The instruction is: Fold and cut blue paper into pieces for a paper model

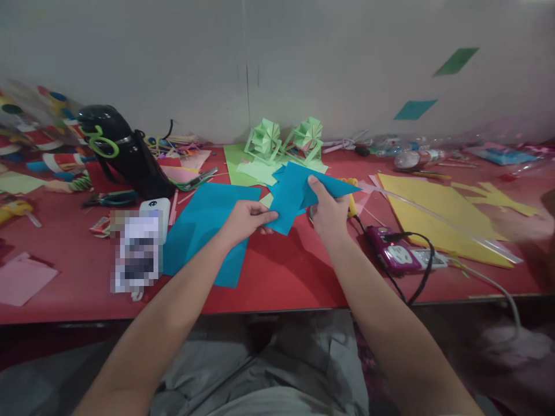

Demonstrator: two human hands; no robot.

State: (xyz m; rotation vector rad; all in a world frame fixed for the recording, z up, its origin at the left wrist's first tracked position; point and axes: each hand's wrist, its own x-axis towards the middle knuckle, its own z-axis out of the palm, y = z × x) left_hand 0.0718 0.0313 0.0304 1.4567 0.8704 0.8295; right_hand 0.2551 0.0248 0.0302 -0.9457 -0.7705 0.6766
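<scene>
A folded piece of blue paper is held up between my two hands above the red table. My left hand pinches its lower left corner between thumb and fingers. On the right side, my right hand grips it with the thumb on top, near a pointed flap that sticks out to the right. Beneath and beside my left forearm lies a larger flat sheet of blue paper. Just behind the held piece are more blue paper bits and light green paper sheets, partly hidden by it.
Two light green folded paper models stand at the back. To the left are a black bottle, pliers and a phone. Yellow paper, a clear ruler-like strip and a purple device with a cable lie on the right.
</scene>
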